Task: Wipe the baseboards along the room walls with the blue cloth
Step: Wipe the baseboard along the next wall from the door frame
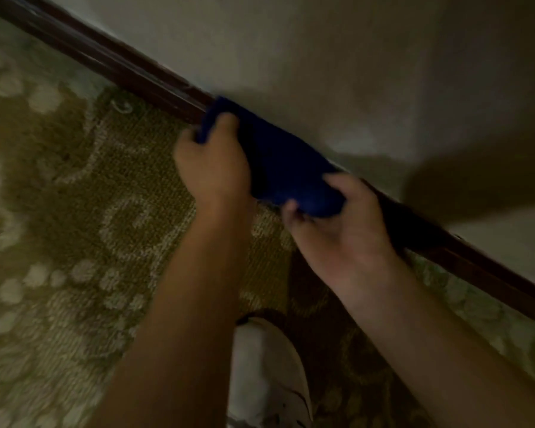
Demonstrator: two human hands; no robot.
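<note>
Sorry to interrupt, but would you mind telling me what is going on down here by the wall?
A person is crouched over a patterned carpet, wiping the dark wooden baseboard where it meets the wall. Both hands hold a blue cloth against the baseboard: the left hand grips its upper end, and the right hand pinches its lower end. A white shoe shows between the forearms. The picture is dim and a bit blurred, so I cannot tell how clean the baseboard is.

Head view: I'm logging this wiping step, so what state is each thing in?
Cloth: bunched, pressed on the baseboard, held at both ends.
Baseboard: dark, partly covered by the cloth.
Left hand: grips the cloth's upper end.
Right hand: grips the cloth's lower end.
Shoe: on the carpet.
</note>
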